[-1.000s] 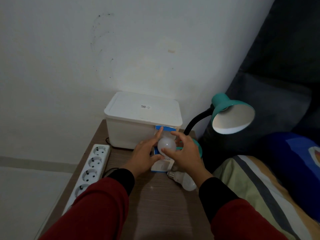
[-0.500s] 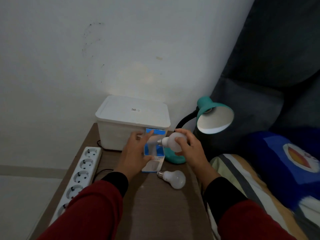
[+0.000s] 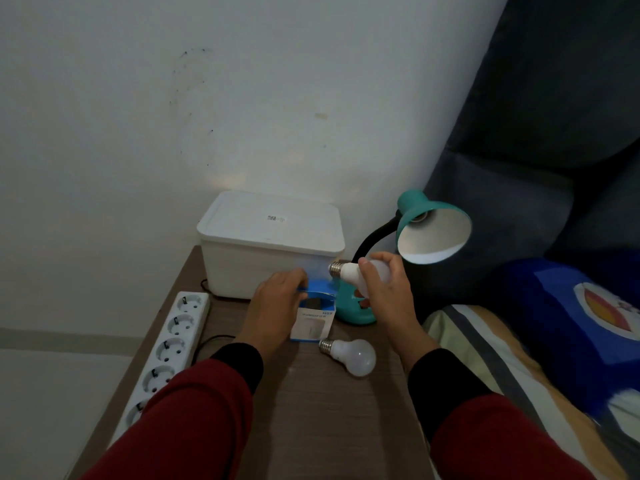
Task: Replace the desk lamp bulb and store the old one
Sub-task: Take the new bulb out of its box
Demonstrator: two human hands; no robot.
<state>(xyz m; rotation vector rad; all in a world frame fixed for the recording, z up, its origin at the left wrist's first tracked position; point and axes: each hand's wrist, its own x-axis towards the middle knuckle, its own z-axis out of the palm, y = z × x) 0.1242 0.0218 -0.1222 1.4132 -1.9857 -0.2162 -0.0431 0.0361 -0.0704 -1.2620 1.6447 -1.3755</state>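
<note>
My right hand (image 3: 384, 292) grips a white bulb (image 3: 349, 273) by its globe, metal screw base pointing left, held above the teal lamp base (image 3: 356, 315). The teal desk lamp shade (image 3: 433, 230) hangs just right of and above that bulb, its socket empty. My left hand (image 3: 277, 306) rests on the blue and white bulb carton (image 3: 313, 318), which lies open on the wooden table. A second white bulb (image 3: 353, 355) lies loose on the table in front of the carton.
A white lidded plastic box (image 3: 270, 240) stands against the wall behind the carton. A white power strip (image 3: 166, 351) runs along the table's left edge (image 3: 104, 427). A bed with striped bedding (image 3: 485, 358) and a blue pillow (image 3: 571, 323) adjoins the table on the right.
My right hand drew the bulb out of the carton and carried it right and up toward the lamp shade. My left hand stayed on the carton.
</note>
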